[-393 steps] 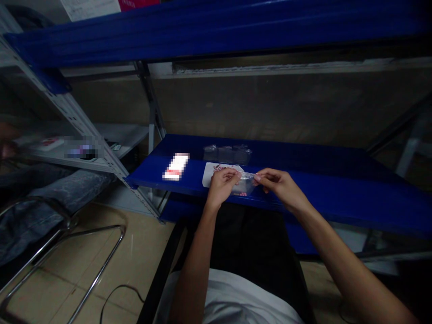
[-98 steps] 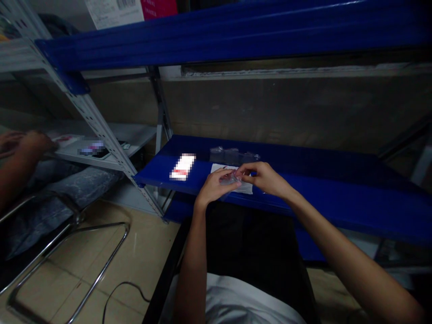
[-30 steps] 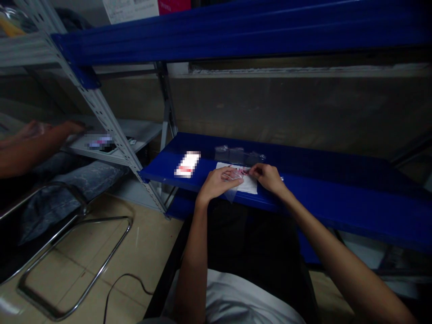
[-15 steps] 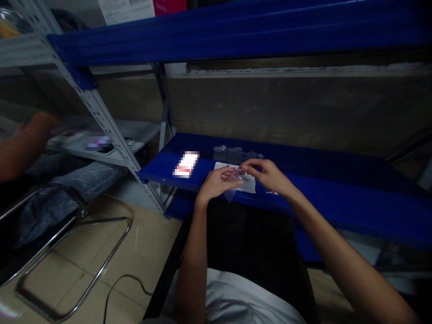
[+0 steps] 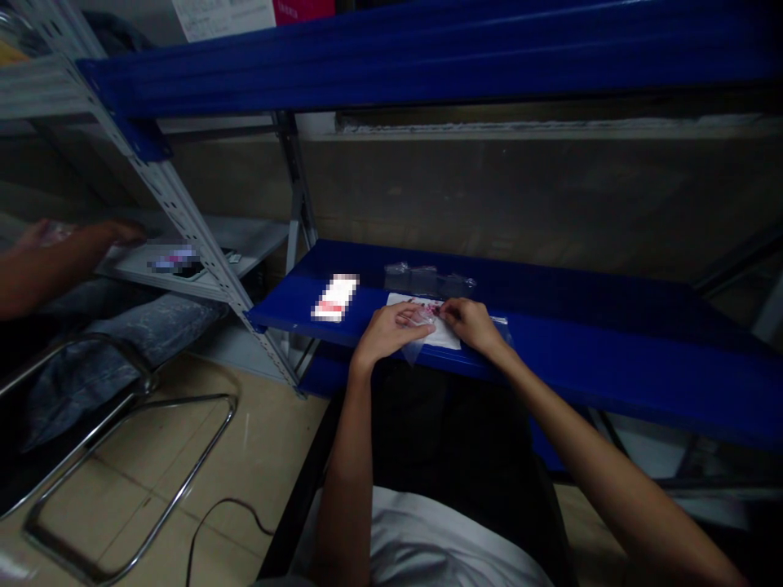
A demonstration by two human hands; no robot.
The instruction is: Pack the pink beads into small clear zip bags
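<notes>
My left hand [image 5: 391, 331] is closed on a small clear plastic bag [image 5: 414, 350], whose lower corner hangs below the fingers. Beside it, the fingertips of my right hand [image 5: 471, 322] are pinched together near the bag's upper part; what they hold, if anything, is too small to make out. Small pink and dark red bits [image 5: 431, 309] show between the two hands. Under both hands lies a white sheet [image 5: 451, 338], paper or cloth. More clear plastic bags [image 5: 428, 280] lie flat behind it, and another clear bag [image 5: 502, 326] is right of my right hand.
A bright, blurred-out phone-like rectangle [image 5: 336, 298] lies on the blue shelf [image 5: 587, 350] to the left. Overhead runs a blue beam [image 5: 428, 61]. At far left are another person's arm [image 5: 67, 265], a grey shelf [image 5: 245, 236] and a metal chair frame [image 5: 183, 456].
My right hand has moved slightly down and nearer the sheet, uncovering the clear bag on the right. My left hand keeps its hold. The other person's arm has moved right.
</notes>
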